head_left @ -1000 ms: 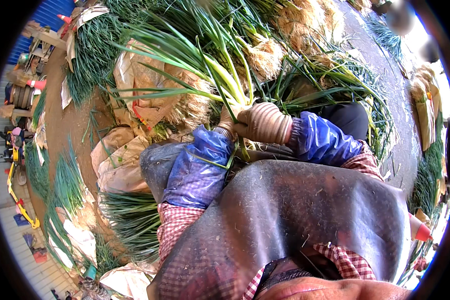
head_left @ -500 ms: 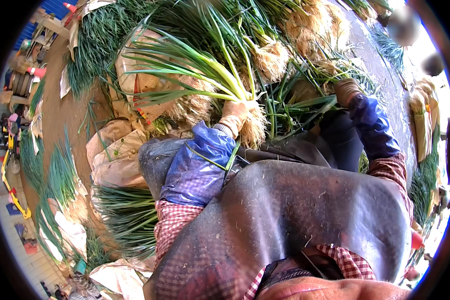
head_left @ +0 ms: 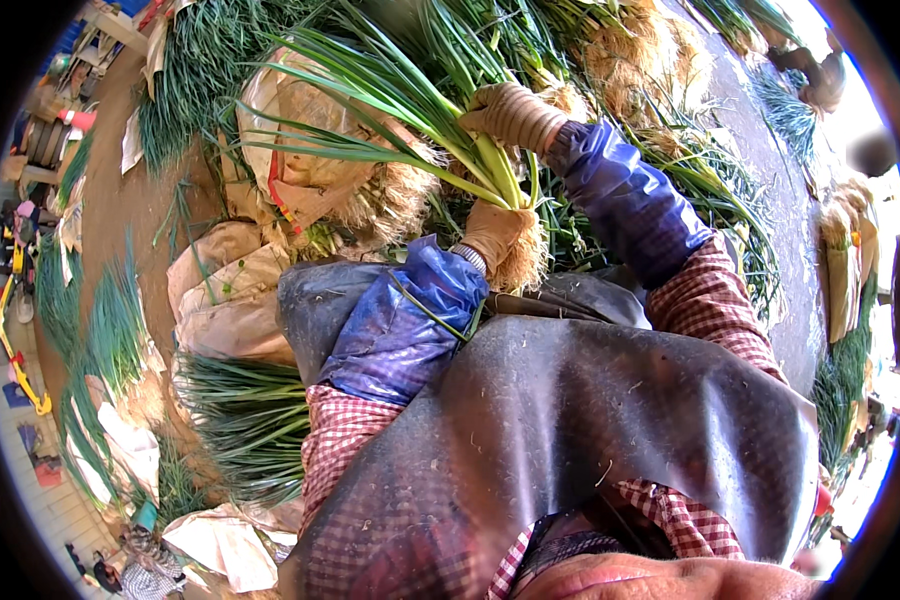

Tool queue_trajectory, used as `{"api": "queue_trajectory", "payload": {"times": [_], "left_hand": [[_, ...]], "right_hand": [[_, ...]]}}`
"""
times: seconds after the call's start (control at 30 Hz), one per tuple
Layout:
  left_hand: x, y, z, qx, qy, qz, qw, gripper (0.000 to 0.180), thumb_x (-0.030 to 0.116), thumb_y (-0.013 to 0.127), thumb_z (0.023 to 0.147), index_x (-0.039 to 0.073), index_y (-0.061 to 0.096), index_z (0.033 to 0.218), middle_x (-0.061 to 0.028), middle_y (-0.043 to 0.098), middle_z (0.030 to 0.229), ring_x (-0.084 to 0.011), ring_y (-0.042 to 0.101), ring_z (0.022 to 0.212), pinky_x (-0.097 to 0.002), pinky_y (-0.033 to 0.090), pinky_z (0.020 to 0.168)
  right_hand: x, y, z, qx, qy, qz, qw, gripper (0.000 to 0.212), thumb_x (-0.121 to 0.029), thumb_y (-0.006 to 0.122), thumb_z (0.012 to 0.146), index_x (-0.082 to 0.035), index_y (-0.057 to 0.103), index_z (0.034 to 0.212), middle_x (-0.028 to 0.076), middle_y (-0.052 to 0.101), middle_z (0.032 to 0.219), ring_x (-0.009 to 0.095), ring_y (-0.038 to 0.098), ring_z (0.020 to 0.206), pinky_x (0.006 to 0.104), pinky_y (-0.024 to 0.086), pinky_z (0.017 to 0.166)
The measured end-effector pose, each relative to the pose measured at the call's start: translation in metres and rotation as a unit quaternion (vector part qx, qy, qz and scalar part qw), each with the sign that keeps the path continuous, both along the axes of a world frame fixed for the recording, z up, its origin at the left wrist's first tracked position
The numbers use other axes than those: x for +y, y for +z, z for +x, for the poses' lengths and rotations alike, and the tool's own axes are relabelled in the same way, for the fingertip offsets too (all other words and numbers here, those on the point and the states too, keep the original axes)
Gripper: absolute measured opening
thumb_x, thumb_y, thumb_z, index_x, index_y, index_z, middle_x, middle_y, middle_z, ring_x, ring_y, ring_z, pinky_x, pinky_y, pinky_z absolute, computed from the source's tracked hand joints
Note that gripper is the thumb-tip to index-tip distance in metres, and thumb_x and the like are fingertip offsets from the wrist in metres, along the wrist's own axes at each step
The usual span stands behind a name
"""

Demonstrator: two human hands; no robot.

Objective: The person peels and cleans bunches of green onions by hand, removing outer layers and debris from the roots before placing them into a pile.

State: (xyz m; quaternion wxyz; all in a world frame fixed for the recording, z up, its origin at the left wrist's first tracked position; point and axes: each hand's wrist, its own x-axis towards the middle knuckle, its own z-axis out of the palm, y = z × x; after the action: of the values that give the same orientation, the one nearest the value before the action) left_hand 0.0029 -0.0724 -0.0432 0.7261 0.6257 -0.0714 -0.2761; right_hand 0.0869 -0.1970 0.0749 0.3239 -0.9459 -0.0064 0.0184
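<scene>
My left hand, in a tan glove, grips a bunch of green onions low on the stalks. Its pale, shaggy roots hang below that hand, and the long leaves fan out to the upper left. Higher on the same bunch, my right hand, also gloved, has its fingers curled round some of the stalks and leaves. Part of its grip is hidden by the glove's back. Behind the bunch lies a larger bundle of green onions with its roots showing, wrapped in tan sheeting.
Heaped green onions with roots lie beyond my hands. Loose leaves are scattered to the right. Left of my lap are tan sheeting and another green pile. A dark apron covers my lap. A yellow-armed device stands far left.
My right hand has come from the loose leaves at the right up and left onto the held bunch. My left hand has shifted slightly right and down, keeping its hold.
</scene>
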Motion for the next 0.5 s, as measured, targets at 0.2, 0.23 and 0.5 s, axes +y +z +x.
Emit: {"api": "queue_trajectory", "payload": {"times": [0.2, 0.23, 0.5], "left_hand": [[0.014, 0.022, -0.003, 0.082, 0.012, -0.076, 0.994, 0.030, -0.003, 0.071, 0.067, 0.002, 0.061, 0.095, -0.0038, 0.063, 0.086, -0.0161, 0.059, 0.075, -0.0295, 0.051, 0.066], [0.015, 0.016, 0.001, 0.066, 0.008, -0.079, 0.995, 0.030, -0.003, 0.071, 0.067, 0.002, 0.061, 0.095, -0.0039, 0.063, 0.086, -0.0161, 0.060, 0.075, -0.0297, 0.051, 0.066], [0.017, 0.029, 0.011, 0.104, -0.049, -0.206, 0.972, 0.032, -0.008, 0.069, 0.067, 0.001, 0.059, 0.096, -0.0031, 0.060, 0.085, -0.0163, 0.059, 0.079, -0.0280, 0.051, 0.072]], "right_hand": [[0.006, 0.000, -0.014, -0.051, 0.004, 0.219, 0.974, 0.013, -0.016, 0.069, 0.081, -0.004, 0.067, 0.084, 0.001, 0.062, 0.067, 0.008, 0.056, 0.057, 0.0241, 0.048, 0.051], [0.012, 0.008, -0.024, -0.085, 0.014, 0.241, 0.967, 0.012, -0.015, 0.068, 0.082, -0.004, 0.066, 0.084, 0.000, 0.062, 0.067, 0.008, 0.056, 0.056, 0.0233, 0.047, 0.050], [0.029, 0.050, -0.106, -0.107, 0.019, 0.391, 0.914, 0.005, -0.006, 0.065, 0.085, -0.003, 0.062, 0.082, 0.000, 0.060, 0.067, 0.004, 0.052, 0.053, 0.0188, 0.040, 0.045]]}}
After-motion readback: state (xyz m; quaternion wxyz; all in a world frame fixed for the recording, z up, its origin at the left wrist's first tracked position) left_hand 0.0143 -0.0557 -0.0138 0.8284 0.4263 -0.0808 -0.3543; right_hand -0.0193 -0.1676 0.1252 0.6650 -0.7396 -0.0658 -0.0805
